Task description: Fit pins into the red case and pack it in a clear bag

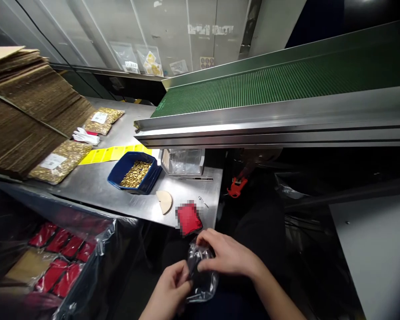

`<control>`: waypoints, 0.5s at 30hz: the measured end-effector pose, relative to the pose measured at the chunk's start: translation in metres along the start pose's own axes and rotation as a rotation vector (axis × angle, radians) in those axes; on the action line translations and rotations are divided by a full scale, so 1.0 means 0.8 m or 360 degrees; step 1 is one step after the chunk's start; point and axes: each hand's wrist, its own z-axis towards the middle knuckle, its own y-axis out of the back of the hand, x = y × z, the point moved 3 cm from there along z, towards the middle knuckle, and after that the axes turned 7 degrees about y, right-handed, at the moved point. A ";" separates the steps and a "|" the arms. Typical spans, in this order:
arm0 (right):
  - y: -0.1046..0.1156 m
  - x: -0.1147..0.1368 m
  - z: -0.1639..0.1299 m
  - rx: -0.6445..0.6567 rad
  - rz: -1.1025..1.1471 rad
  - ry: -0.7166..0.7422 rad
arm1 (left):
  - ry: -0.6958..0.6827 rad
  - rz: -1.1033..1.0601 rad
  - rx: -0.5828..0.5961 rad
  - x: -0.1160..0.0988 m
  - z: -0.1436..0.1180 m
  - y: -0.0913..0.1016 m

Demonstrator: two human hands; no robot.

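A clear plastic bag (205,284) hangs between my two hands, in front of the metal table's near edge. My left hand (173,284) pinches its left side with curled fingers. At its upper right, my right hand (222,253) grips the bag between thumb and fingers. What lies inside the bag, if anything, is too dark to make out. Just beyond my right hand a red packet (188,218), partly blurred out, lies at the table's corner. Near it are a rounded tan disc piece (164,202) and a small thin metal tool (203,202).
A blue bin (111,178) of small gold pieces, a clear tray (202,156) and bags of gold pieces (55,166) stand on the table (96,202). A green conveyor (253,89) slopes overhead. Cardboard (30,115) is stacked left, above a lined box (120,235) holding red packets.
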 end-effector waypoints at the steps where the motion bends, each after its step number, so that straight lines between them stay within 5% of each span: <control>1: -0.005 -0.006 -0.002 0.0014 0.0198 -0.0051 | 0.0122 -0.0122 0.0022 0.021 -0.003 0.009; 5: -0.042 -0.038 0.004 -0.0265 0.0887 -0.0575 | 0.0298 -0.0435 -0.0158 0.080 -0.007 0.043; 7: -0.073 -0.043 0.017 -0.0271 0.1126 -0.0649 | 0.0317 -0.0546 -0.0229 0.092 -0.006 0.053; 11: -0.117 -0.047 0.040 -0.0517 0.1490 -0.0700 | 0.0232 -0.0607 -0.0305 0.087 -0.006 0.059; 15: -0.115 -0.044 0.040 -0.0695 0.1490 -0.0606 | 0.0185 -0.0478 -0.0367 0.076 -0.004 0.059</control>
